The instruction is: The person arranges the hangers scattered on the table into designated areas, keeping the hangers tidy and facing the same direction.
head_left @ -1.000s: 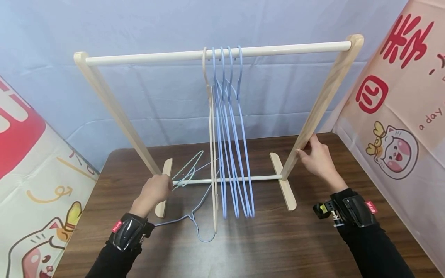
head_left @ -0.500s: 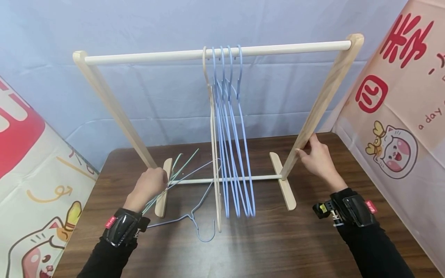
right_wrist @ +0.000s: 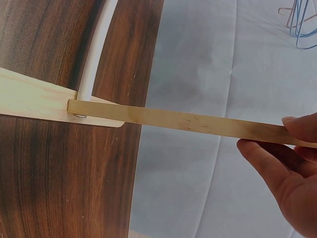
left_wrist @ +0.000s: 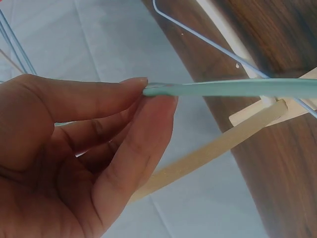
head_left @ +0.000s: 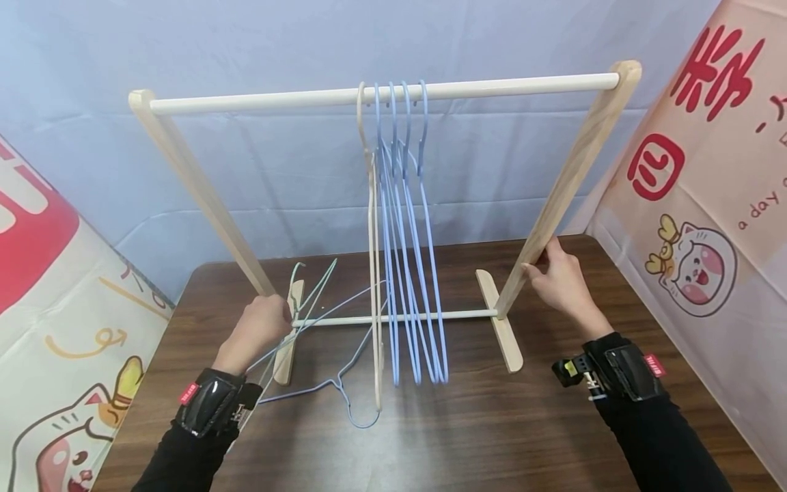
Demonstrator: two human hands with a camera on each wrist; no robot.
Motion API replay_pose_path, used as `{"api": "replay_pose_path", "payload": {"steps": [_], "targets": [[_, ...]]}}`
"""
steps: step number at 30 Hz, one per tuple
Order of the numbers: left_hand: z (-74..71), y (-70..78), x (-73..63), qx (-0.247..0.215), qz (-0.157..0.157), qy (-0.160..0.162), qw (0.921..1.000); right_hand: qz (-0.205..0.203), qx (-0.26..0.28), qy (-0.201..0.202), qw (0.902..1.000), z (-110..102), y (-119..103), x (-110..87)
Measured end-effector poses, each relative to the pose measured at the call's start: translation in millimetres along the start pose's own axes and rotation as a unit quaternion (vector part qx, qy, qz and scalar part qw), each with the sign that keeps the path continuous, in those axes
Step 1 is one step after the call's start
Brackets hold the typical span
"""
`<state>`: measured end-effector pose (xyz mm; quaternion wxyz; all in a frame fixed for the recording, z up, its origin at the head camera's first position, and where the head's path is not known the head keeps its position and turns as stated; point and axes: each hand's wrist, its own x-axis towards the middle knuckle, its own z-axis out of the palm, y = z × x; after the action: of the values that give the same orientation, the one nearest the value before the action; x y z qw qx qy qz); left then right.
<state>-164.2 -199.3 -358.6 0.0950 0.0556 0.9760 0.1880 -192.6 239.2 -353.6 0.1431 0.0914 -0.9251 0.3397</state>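
Observation:
My left hand (head_left: 259, 328) pinches a mint-green clothes hanger (left_wrist: 237, 88) between thumb and fingertips, beside the lower left end of a wooden garment rack. The hanger's hook rises near the rack's left foot (head_left: 285, 362), and its far end runs behind my wrist. With thumb and fingers, my right hand (head_left: 562, 285) holds the rack's right post (right_wrist: 188, 123) a little above its foot. From the white top rod (head_left: 522, 87) hang one cream hanger (head_left: 360, 119) and several blue hangers (head_left: 423, 137), bunched near the middle.
A loose blue hanger (head_left: 339, 383) lies on the dark wooden table (head_left: 467, 437), partly beneath the hanging ones. The thin lower bar (head_left: 467, 315) joins the rack's feet. Pale cloth (head_left: 295, 184) stands behind, with printed panels (head_left: 732, 171) at both sides.
My left hand has drawn left and slightly back, turning the green hanger so it now reaches toward the front past my wrist. The right hand keeps its hold on the post.

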Motion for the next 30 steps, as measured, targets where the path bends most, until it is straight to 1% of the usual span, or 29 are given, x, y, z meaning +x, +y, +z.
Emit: {"api": "replay_pose_path", "payload": {"steps": [5,14,23,30], "targets": [[-0.3,-1.5,0.2,-0.01,-0.017,-0.01,0.9998,0.003,0.002,-0.002,1.0,-0.2,-0.3,0.2],[-0.5,-2.8,1.9,-0.016,-0.02,-0.018,0.9995,0.004,-0.001,0.001,1.0,0.2,0.0,0.3],[-0.8,-3.1,1.7,-0.024,-0.032,-0.018,0.999,-0.002,-0.002,0.004,1.0,1.2,0.4,0.0],[-0.4,-3.5,2.7,-0.028,-0.037,-0.025,0.9986,-0.001,-0.004,0.005,1.0,1.2,0.2,0.1]]}}
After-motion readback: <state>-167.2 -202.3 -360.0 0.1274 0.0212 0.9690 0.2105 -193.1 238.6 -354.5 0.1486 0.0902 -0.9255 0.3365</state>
